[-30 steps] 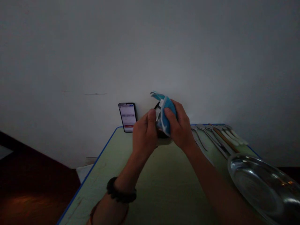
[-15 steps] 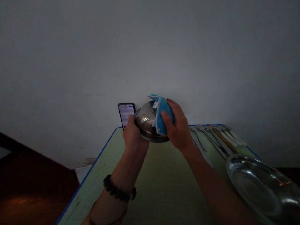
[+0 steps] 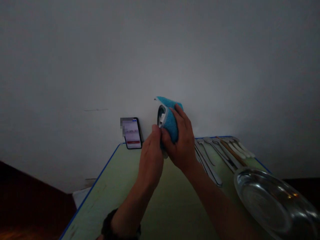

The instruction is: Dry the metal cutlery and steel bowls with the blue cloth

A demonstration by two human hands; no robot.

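Observation:
Above the far middle of the green table [image 3: 170, 200], my two hands are joined around a small steel bowl [image 3: 161, 115] turned on edge. Only a sliver of its rim shows. My left hand [image 3: 151, 160] grips the bowl from below, fingers closed. A blue cloth [image 3: 170, 120] is pressed against the bowl by my right hand [image 3: 181, 140], whose fingers curl over it.
A phone [image 3: 132, 133] with a lit screen leans on the white wall at the table's back left. Several spoons and utensils [image 3: 220, 151] lie in a row at the back right. A large steel plate [image 3: 272, 203] sits near the right edge.
The bowl has turned from dome-side up to edge-on, and the cloth now covers most of it. My left hand has shifted right under the bowl. The view has tilted slightly.

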